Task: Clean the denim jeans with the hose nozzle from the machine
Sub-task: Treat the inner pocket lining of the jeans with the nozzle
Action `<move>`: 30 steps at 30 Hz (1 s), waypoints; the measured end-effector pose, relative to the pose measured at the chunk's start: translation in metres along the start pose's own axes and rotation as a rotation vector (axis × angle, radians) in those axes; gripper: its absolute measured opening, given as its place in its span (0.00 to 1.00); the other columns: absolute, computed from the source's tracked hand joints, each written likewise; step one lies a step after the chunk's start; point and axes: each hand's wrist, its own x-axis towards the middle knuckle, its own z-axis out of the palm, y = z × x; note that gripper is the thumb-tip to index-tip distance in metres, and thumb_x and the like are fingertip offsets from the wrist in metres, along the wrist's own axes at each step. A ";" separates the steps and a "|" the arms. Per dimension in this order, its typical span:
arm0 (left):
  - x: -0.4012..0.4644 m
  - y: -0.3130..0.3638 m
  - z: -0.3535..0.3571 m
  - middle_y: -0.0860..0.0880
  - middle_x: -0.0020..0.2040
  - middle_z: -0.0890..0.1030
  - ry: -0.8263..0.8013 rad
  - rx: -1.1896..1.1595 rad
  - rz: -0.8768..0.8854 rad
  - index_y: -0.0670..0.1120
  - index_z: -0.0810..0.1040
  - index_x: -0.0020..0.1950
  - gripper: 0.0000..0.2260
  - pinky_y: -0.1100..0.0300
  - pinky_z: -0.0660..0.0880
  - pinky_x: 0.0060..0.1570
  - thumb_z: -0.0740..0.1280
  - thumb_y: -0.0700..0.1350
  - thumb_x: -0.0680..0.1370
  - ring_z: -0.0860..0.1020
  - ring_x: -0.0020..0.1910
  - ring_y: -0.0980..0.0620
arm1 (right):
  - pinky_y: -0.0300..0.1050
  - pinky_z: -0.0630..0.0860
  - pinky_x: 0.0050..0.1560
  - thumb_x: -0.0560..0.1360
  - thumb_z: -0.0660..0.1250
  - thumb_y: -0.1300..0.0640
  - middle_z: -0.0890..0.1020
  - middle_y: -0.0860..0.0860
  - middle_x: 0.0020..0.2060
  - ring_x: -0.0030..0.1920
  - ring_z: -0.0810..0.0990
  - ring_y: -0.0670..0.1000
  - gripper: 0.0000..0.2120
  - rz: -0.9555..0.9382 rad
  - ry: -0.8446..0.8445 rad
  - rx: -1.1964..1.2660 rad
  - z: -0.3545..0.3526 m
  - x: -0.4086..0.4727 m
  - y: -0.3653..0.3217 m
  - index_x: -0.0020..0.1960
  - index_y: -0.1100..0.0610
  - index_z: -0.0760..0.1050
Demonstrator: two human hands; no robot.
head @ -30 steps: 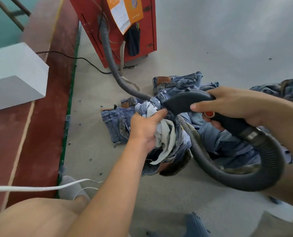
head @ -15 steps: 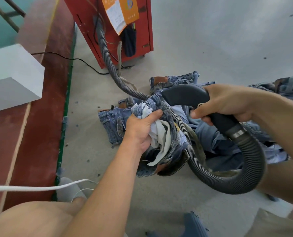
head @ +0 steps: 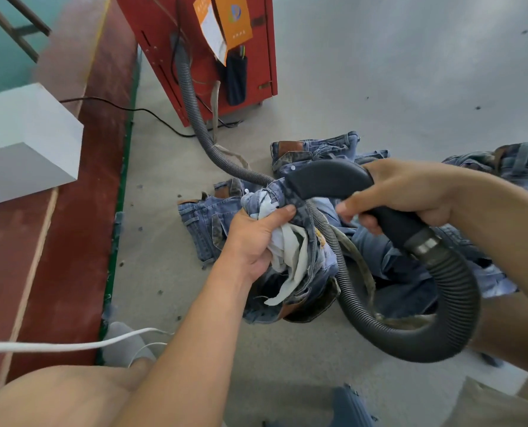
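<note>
Bare forearms, grey sock [head: 124,343], khaki shorts [head: 490,408].

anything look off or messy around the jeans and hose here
Nothing looks damaged. The jeans are bunched in the left hand with white pocket lining pulled out, more denim lies crumpled on the floor, and the ribbed hose loops over the pile from the right hand's nozzle.

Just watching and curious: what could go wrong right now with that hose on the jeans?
The nozzle sits against the bunched jeans close to the left hand, so it might catch loose white lining or fingers. The hose loops tightly below the right hand and could kink or drag other denim.
</note>
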 end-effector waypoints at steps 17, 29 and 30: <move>0.003 0.004 -0.004 0.37 0.43 0.86 0.148 -0.122 -0.021 0.32 0.82 0.52 0.08 0.50 0.83 0.40 0.74 0.30 0.74 0.86 0.38 0.42 | 0.46 0.78 0.24 0.79 0.67 0.54 0.83 0.53 0.29 0.24 0.80 0.53 0.04 -0.132 0.485 -0.454 0.018 -0.008 0.014 0.50 0.54 0.74; 0.005 0.001 -0.007 0.37 0.46 0.86 -0.007 -0.065 0.000 0.35 0.83 0.52 0.06 0.48 0.84 0.45 0.72 0.31 0.76 0.86 0.42 0.42 | 0.47 0.77 0.28 0.78 0.71 0.52 0.79 0.55 0.30 0.26 0.76 0.55 0.09 0.025 0.242 -0.151 0.016 -0.022 0.002 0.48 0.58 0.75; 0.004 0.000 -0.006 0.36 0.48 0.85 -0.048 -0.051 -0.006 0.36 0.83 0.52 0.06 0.46 0.84 0.47 0.72 0.31 0.76 0.86 0.44 0.41 | 0.46 0.76 0.26 0.79 0.70 0.53 0.79 0.55 0.29 0.25 0.75 0.54 0.10 0.002 0.284 -0.094 0.021 -0.016 0.002 0.48 0.59 0.75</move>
